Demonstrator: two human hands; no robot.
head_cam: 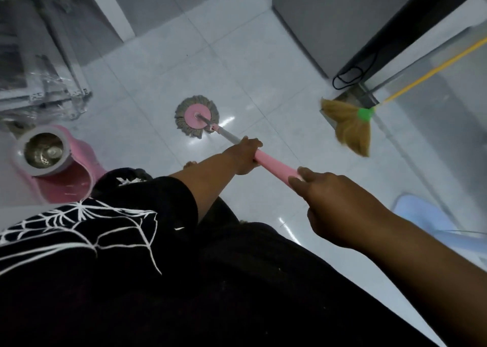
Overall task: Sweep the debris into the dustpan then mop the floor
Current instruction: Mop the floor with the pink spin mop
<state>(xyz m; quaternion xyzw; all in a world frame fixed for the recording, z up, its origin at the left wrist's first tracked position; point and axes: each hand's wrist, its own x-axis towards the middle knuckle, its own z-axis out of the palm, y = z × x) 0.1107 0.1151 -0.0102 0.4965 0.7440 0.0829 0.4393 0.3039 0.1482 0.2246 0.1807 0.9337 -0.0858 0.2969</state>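
Gripping the mop handle (276,166) with hands spaced apart gives you leverage: your left hand (245,157) wraps it lower down, your right hand (332,207) curls round its upper end. Its long axis slants away and leftward, down to the mop head (196,116) lying flat on the floor (263,70) ahead. The broom (347,128) leans aside, so sweeping looks done.

**Home interior: tiled utility corner**

Type: domestic room, kitchen or laundry side.
- Glossy white tiled floor (263,57) on all sides of the grip, where the left hand (245,157) and right hand (340,209) hold the mop handle (276,166).
- Pink spin-mop bucket (66,173), left of the grip.
- Straw broom (350,128), right of the grip, leaning near a grey appliance (329,17).
- Plastic-wrapped rack (39,57), beyond the grip, left.
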